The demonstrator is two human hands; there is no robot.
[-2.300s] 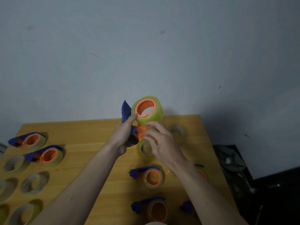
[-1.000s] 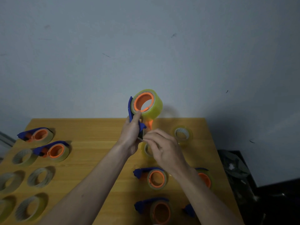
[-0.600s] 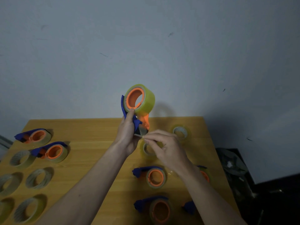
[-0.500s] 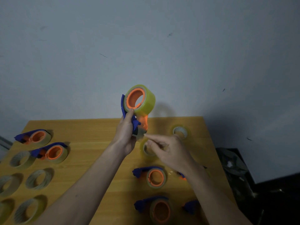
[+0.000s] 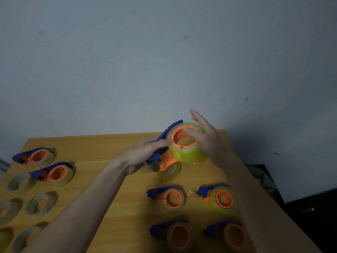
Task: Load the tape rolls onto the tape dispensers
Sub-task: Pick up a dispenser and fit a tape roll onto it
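Midway through, by the look of it: held above the wooden table (image 5: pixel 113 143) at centre frame, a blue-and-orange tape dispenser (image 5: pixel 165 152) carrying a clear yellowish tape roll (image 5: pixel 189 152) on its orange hub. Gripped by the blue handle in the left hand (image 5: pixel 144 154), fingers curled round it. Spread wide at the roll's far side, the right hand (image 5: pixel 206 137), fingers straight, thumb lying over the orange hub rim; whether pressing or merely touching, cannot tell. Seemingly seated, this roll, though the tape end's threading not visible. Already loaded and lying flat: two dispensers at left of frame (image 5: pixel 35 156) (image 5: pixel 54 173), four more at lower right (image 5: pixel 170 198) (image 5: pixel 219 198) (image 5: pixel 176 234) (image 5: pixel 229 234). Still loose: several bare tape rolls at lower left (image 5: pixel 41 203) and another (image 5: pixel 168 170) just under the held dispenser. No empty dispenser in view, so the remaining count hard to judge.
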